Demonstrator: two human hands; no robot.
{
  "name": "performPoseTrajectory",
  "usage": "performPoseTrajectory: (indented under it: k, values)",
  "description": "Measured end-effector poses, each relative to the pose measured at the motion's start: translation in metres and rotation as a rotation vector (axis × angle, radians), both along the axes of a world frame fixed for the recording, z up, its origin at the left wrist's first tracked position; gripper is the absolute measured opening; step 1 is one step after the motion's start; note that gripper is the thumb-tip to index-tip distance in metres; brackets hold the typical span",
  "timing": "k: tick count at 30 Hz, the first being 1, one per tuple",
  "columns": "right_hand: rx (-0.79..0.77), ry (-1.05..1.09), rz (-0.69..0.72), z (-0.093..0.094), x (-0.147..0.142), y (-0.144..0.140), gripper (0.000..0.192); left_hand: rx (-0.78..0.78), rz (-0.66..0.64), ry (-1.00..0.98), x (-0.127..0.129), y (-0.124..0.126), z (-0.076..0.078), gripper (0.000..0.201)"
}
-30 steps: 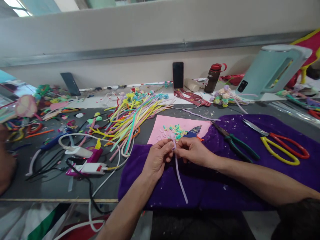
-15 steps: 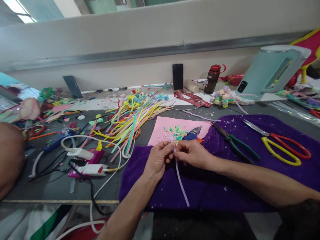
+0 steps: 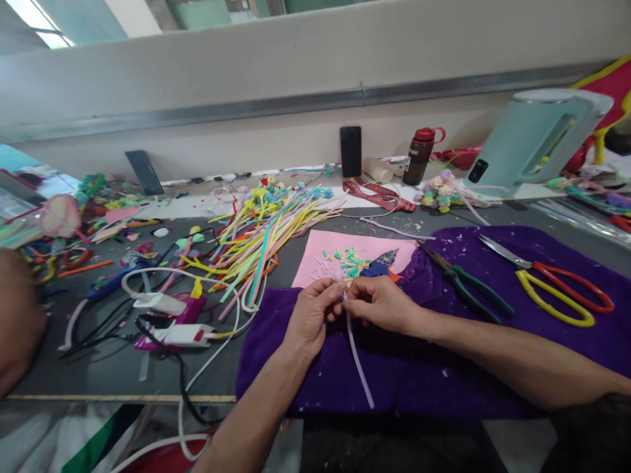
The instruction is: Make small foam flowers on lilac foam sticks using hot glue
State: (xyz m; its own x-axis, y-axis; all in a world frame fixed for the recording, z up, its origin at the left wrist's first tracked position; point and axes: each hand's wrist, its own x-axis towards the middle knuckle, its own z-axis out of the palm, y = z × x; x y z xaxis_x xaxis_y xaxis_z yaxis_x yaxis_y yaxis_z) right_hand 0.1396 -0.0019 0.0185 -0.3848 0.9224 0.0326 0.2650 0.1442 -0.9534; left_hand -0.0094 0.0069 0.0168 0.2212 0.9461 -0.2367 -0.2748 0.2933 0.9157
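Observation:
My left hand [image 3: 311, 314] and my right hand [image 3: 383, 302] meet over a purple cloth [image 3: 493, 341], fingertips pinched together on the top end of a pale lilac pipe cleaner [image 3: 359, 364]. The stem hangs down and to the right from my fingers across the cloth. Just behind my hands lies a pink sheet [image 3: 320, 253] with small coloured cuttings [image 3: 348, 259] on it.
Green-handled pliers [image 3: 463, 279] and red-and-yellow scissors [image 3: 555, 282] lie on the cloth to the right. A heap of coloured pipe cleaners [image 3: 256, 236], a glue gun [image 3: 170, 312] with cables, a phone [image 3: 350, 151], a bottle [image 3: 419, 154] and a pale green kettle [image 3: 527, 138] stand around. Another person's arm [image 3: 17, 322] is at far left.
My hands stay pinched on the pipe cleaner top with small finger shifts. The other person's arm at left has moved further into view.

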Motion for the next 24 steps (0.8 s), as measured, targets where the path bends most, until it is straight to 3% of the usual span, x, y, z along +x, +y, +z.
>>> performPoseTrajectory:
  k: [8,19,24]
  values:
    - [0.069,-0.042,-0.035,0.0057,0.0040,0.0019,0.014,-0.050,-0.032,0.029,0.0015,-0.0014,0.0000,0.030]
    - [0.175,-0.115,-0.061,0.0027,0.0056,0.0036,0.015,-0.026,-0.118,0.033,0.0007,-0.0007,-0.0007,0.026]
    - [0.199,-0.149,-0.081,0.0025,0.0079,0.0064,0.014,0.016,-0.042,0.108,0.0001,-0.0003,-0.0037,0.025]
